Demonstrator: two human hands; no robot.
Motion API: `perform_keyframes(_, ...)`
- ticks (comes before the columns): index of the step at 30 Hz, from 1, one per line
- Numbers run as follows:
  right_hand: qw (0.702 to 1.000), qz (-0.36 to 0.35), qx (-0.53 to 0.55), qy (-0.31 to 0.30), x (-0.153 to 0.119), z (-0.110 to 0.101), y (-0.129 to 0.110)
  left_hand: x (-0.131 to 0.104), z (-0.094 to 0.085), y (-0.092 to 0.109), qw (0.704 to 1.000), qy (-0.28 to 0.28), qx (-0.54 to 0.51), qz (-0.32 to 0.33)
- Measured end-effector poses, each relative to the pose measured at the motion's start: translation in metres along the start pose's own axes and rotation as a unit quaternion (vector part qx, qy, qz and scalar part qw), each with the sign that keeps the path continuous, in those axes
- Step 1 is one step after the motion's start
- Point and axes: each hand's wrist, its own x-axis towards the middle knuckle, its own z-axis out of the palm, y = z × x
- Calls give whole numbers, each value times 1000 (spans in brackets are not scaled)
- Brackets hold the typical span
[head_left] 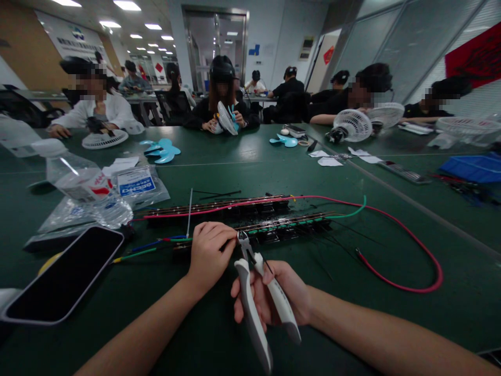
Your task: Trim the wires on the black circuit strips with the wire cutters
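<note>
Two long black strips with metal bars lie across the table, the far strip (258,204) and the near strip (293,225). My left hand (211,250) is closed over the near strip, thumb and forefinger beside the plier jaws; anything small between those fingertips is hidden. My right hand (287,290) holds diagonal cutting pliers (246,282) by their grey-white handles, the jaws at the near strip. A red cable (422,240) runs along the far strip and loops right. A green wire (358,209) follows the near strip. A pale cable tie (190,214) sticks upright.
On the left are a phone (66,277), a plastic bottle (86,183) and a clear bag (136,185). Blue fan blades (161,151) lie farther back. A blue tray (473,169) is at right. Across the table, a person (223,99) handles a fan.
</note>
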Motion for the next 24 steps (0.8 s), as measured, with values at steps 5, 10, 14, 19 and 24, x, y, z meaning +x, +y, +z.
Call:
perform_keyframes(5,1000,-3,-1,-13,-1,-1,0,0,-1,0,1000,3,-1,3)
perform_keyframes(10,1000,-13,-9,-22,-2,-2,0,0,-1,0,1000,4,-1,4)
perform_keyframes(14,1000,-6,-3,-24,-2,-3,-1,-1,0,-1,1000,6,-3,8)
perform_keyframes(19,999,-2,-2,-35,-2,-5,-1,0,-1,0,1000,6,-3,8)
perform_keyframes(24,999,1,-10,-44,-3,-6,0,-1,-1,0,1000,3,-5,10)
